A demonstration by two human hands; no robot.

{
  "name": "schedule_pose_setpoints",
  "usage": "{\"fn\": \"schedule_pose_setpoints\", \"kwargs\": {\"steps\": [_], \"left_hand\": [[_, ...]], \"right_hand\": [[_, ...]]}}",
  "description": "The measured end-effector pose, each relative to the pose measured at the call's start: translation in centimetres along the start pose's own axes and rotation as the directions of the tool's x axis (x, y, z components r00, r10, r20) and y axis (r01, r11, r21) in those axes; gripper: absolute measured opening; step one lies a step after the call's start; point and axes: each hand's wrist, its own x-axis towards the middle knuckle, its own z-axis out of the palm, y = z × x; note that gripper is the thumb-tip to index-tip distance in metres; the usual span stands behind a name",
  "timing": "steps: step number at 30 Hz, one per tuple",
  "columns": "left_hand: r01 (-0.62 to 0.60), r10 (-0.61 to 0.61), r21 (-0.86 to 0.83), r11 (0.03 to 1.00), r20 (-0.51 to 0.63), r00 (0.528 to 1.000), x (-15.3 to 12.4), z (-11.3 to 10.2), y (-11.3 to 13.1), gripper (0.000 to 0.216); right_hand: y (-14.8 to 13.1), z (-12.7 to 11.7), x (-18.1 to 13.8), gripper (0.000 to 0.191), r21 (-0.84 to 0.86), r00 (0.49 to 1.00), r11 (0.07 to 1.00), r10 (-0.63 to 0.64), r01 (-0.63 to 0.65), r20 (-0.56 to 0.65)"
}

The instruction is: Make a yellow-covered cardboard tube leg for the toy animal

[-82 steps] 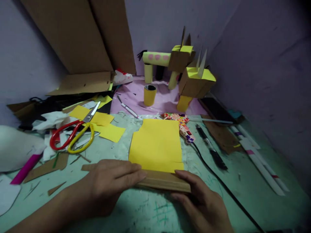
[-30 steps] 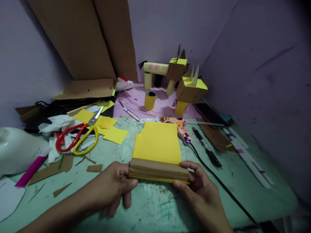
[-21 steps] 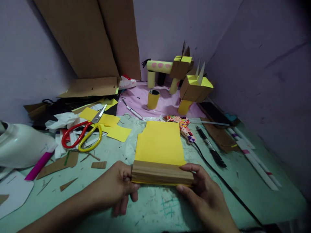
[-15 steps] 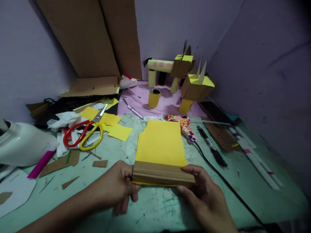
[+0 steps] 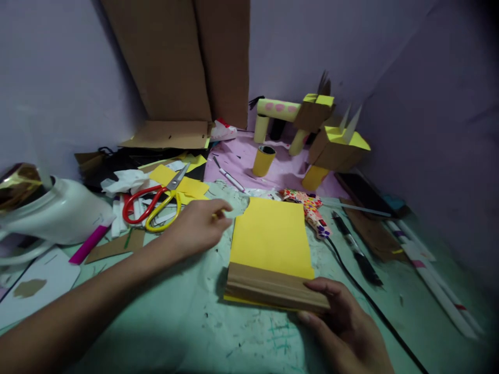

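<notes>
My right hand grips the right end of a folded brown cardboard strip, thumb below and fingers on top. The strip lies along the near edge of a yellow paper sheet, and a thin yellow edge shows beneath it. My left hand is off the sheet, just left of its upper corner, with thumb and forefinger apart and nothing visible between them. Scissors with one red and one yellow handle lie beyond my left hand on yellow paper scraps.
A flower-patterned glue gun and a craft knife lie right of the sheet. Behind stand a yellow tube and box-headed cardboard animals. A white pitcher and magenta stick are at left.
My left hand has let go of the strip's left end and moved up and away from it. My right hand keeps its grip. The whole view has shifted.
</notes>
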Motion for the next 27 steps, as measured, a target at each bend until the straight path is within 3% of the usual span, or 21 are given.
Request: {"fn": "schedule_pose_setpoints", "kwargs": {"steps": [6, 12, 15, 19, 22, 24, 25, 26, 27], "left_hand": [[-0.017, 0.015, 0.081, 0.997, 0.022, 1.000, 4.7, 2.6, 2.1, 0.046], [-0.102, 0.101, 0.021, 0.995, 0.033, 0.994, 5.6, 4.1, 1.8, 0.021], [-0.149, 0.149, 0.000, 0.989, 0.006, 0.989, 5.7, 4.8, 1.5, 0.019], [-0.169, 0.168, -0.023, 0.985, -0.065, 0.984, 4.8, 4.5, 1.5, 0.030], [-0.130, 0.118, -0.054, 0.990, -0.189, 0.975, 2.1, 2.1, 1.4, 0.039], [-0.044, 0.022, -0.088, 0.995, -0.234, 0.972, -0.7, 0.5, 1.0, 0.032], [0.053, -0.076, -0.163, 0.985, -0.141, 0.987, -2.2, -0.1, 0.8, 0.027], [0.145, -0.144, -0.256, 0.956, 0.023, 0.989, -3.7, -0.4, 0.6, 0.024], [0.236, -0.163, -0.339, 0.911, 0.231, 0.959, -5.0, -0.4, 0.3, 0.028]], "right_hand": [[0.4, -0.3, 0.1, 0.024, -0.095, 0.998, 0.994, -0.057, 0.058, 0.017], [0.5, -0.5, 0.0, 0.023, -0.229, 0.994, 0.967, -0.108, 0.111, 0.027], [0.5, -0.7, 0.1, 0.023, -0.290, 0.992, 0.948, -0.120, 0.129, 0.050], [0.4, -0.7, 0.2, 0.026, -0.291, 0.996, 0.953, -0.071, 0.085, 0.061], [0.1, -0.4, 0.0, 0.027, -0.203, 0.999, 0.979, -0.014, 0.023, 0.049], [-0.1, 0.0, 0.0, 0.027, -0.135, 0.999, 0.990, 0.035, -0.033, 0.012], [-0.2, 0.1, 0.0, 0.026, -0.105, 0.999, 0.993, 0.049, -0.049, -0.005], [-0.3, 0.2, 0.0, 0.026, -0.080, 0.998, 0.995, 0.056, -0.057, -0.014], [-0.5, 0.3, 0.1, 0.026, -0.057, 0.998, 0.997, 0.059, -0.060, -0.009]]}}
